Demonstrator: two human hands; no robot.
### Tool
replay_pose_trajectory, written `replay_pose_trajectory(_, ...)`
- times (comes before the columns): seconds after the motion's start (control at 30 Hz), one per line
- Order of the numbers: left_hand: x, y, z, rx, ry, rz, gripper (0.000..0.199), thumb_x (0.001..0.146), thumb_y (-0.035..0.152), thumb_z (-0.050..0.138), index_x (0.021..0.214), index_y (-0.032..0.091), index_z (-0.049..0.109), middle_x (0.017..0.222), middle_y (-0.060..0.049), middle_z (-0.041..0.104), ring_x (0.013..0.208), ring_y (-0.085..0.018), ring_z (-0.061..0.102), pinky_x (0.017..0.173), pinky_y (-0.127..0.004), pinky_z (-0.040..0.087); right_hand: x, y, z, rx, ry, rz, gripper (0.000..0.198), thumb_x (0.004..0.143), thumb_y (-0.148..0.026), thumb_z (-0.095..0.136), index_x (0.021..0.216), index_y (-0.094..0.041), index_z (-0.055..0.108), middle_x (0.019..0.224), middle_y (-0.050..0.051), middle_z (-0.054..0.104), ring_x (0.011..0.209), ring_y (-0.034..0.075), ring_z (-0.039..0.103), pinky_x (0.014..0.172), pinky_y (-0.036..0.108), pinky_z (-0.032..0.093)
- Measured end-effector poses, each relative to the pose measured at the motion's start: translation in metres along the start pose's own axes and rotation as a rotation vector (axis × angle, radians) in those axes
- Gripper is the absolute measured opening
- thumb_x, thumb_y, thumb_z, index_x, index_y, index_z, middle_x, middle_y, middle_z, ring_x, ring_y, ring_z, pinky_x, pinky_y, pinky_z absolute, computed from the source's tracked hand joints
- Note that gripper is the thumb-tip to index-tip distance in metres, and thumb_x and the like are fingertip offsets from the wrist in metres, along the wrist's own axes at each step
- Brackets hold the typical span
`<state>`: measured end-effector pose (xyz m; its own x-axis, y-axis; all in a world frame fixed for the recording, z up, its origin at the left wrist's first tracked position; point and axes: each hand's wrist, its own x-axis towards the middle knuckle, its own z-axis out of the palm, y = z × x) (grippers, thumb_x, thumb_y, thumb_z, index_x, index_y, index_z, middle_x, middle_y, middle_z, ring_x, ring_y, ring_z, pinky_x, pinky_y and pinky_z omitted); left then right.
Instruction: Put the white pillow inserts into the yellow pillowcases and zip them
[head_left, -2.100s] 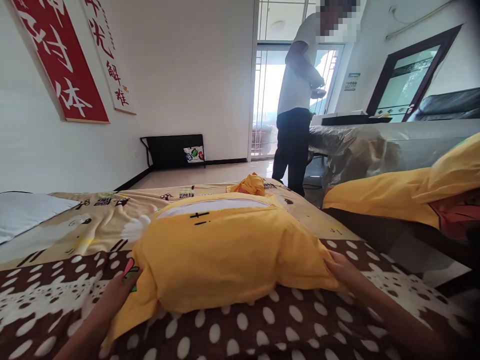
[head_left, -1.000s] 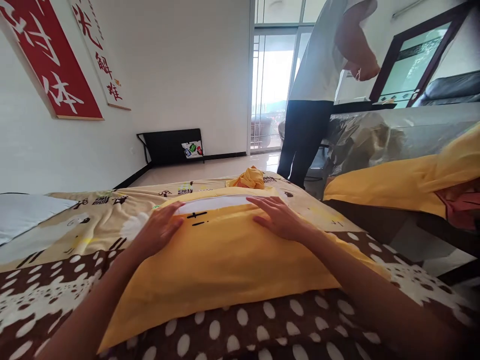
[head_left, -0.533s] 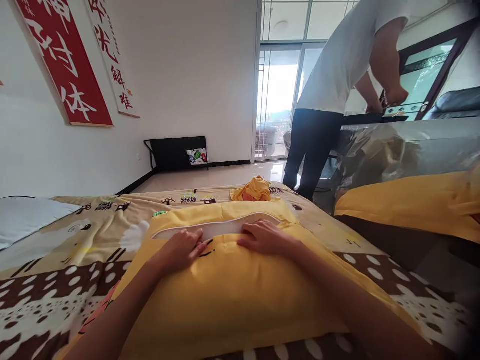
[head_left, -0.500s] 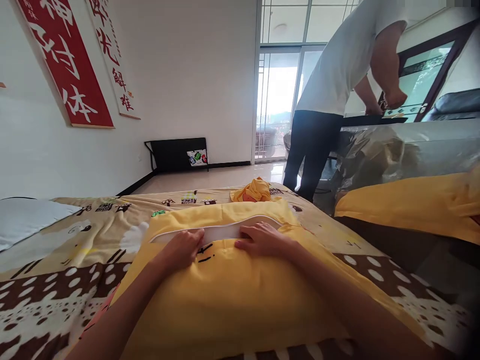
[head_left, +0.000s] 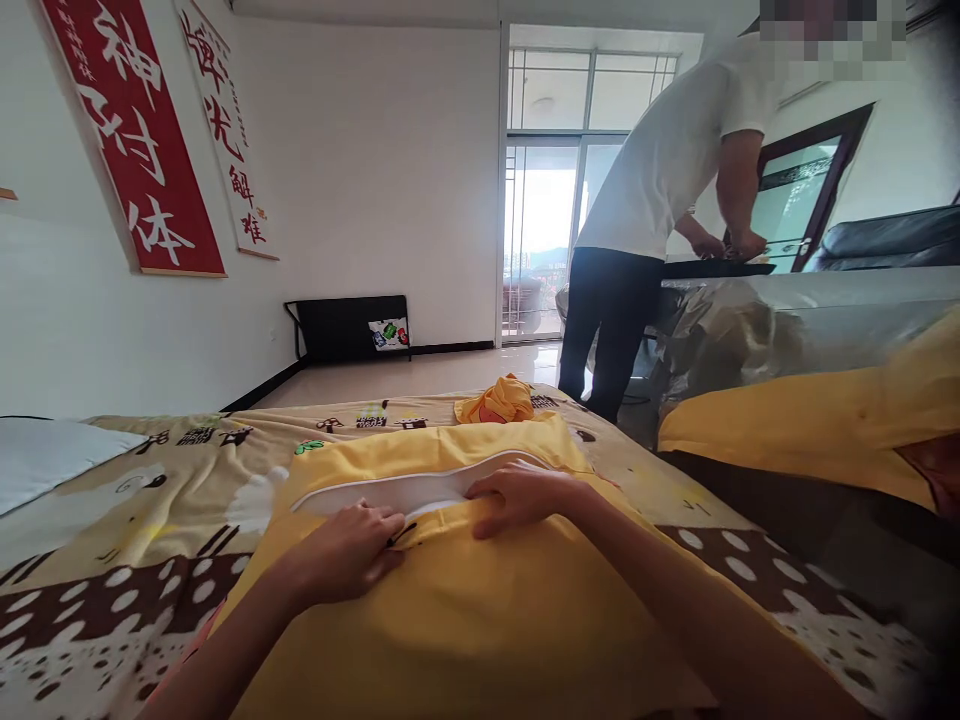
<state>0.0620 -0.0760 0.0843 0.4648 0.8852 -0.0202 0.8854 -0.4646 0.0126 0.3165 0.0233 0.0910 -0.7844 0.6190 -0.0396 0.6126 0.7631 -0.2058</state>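
Observation:
A yellow pillowcase (head_left: 480, 620) lies in front of me with its long zipped slit gaping at the far side. Inside the slit shows a white pillow (head_left: 375, 493). My left hand (head_left: 349, 550) is closed on the near lip of the slit, its fingers bent over the cloth beside a small black print. Farther right, my right hand (head_left: 525, 493) grips the same lip between thumb and fingers, some fingertips hidden in the opening.
A patterned blanket (head_left: 187, 470) lies beneath. Beyond the pillowcase sits a crumpled yellow cloth (head_left: 499, 400); a white pillow (head_left: 60, 455) is at left. Another yellow pillow (head_left: 780, 425) lies right. A person in a white shirt (head_left: 667, 160) bends over a plastic-wrapped piece (head_left: 847, 310).
My left hand has shifted down and left along the lip, and the near edge is pulled closer to me. My right hand stays near its place. The view has tilted up slightly.

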Motion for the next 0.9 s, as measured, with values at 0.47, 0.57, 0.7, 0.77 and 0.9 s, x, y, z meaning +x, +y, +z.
replay_pose_trajectory(0.47, 0.054, -0.033, 0.044, -0.394, 0.387, -0.264, 0.027, 0.093, 0.040, 0.029, 0.073, 0.023, 0.036, 0.072, -0.005, 0.061, 0.068, -0.019, 0.057, 0.061, -0.027, 0.038, 0.005, 0.018, 0.007, 0.037, 0.090, -0.016, 0.013, 0.075, -0.025, 0.056, 0.066, -0.018, 0.050, 0.068, -0.003, 0.051, 0.065, 0.010, 0.042, 0.059, 0.022, 0.029)
replay_pose_trajectory(0.57, 0.048, -0.028, 0.046, -0.396, 0.371, -0.251, 0.028, 0.093, 0.042, 0.028, 0.078, 0.022, 0.040, 0.075, -0.006, 0.064, 0.072, -0.021, 0.060, 0.062, -0.028, 0.037, 0.001, 0.014, 0.014, -0.002, 0.250, 0.021, 0.016, 0.083, -0.026, 0.048, 0.069, -0.019, 0.050, 0.072, -0.001, 0.056, 0.069, 0.012, 0.047, 0.062, 0.024, 0.030)
replay_pose_trajectory(0.7, 0.033, -0.013, 0.048, -0.384, 0.361, -0.201, 0.034, 0.095, 0.044, 0.023, 0.095, 0.022, 0.048, 0.083, -0.005, 0.068, 0.079, -0.024, 0.063, 0.066, -0.030, 0.036, -0.015, 0.001, 0.010, -0.179, 0.246, 0.138, 0.024, 0.091, -0.030, 0.036, 0.077, -0.020, 0.054, 0.064, 0.002, 0.055, 0.060, 0.015, 0.046, 0.057, 0.026, 0.026)
replay_pose_trajectory(0.77, 0.027, -0.009, 0.051, -0.383, 0.362, -0.141, 0.035, 0.093, 0.049, 0.028, 0.102, 0.022, 0.050, 0.080, -0.004, 0.067, 0.078, -0.023, 0.063, 0.066, -0.030, 0.036, -0.025, -0.004, 0.003, -0.191, 0.223, 0.142, 0.024, 0.093, -0.033, 0.035, 0.084, -0.021, 0.054, 0.064, 0.003, 0.056, 0.059, 0.016, 0.047, 0.056, 0.027, 0.025)
replay_pose_trajectory(0.9, 0.021, -0.009, 0.057, -0.261, 0.374, -0.022, 0.035, 0.092, 0.051, 0.034, 0.089, 0.021, 0.053, 0.070, -0.002, 0.062, 0.071, -0.022, 0.059, 0.063, -0.030, 0.034, -0.037, -0.005, -0.007, -0.013, 0.289, 0.033, 0.027, 0.095, -0.037, 0.031, 0.083, -0.022, 0.050, 0.078, 0.002, 0.059, 0.071, 0.015, 0.052, 0.062, 0.025, 0.033)
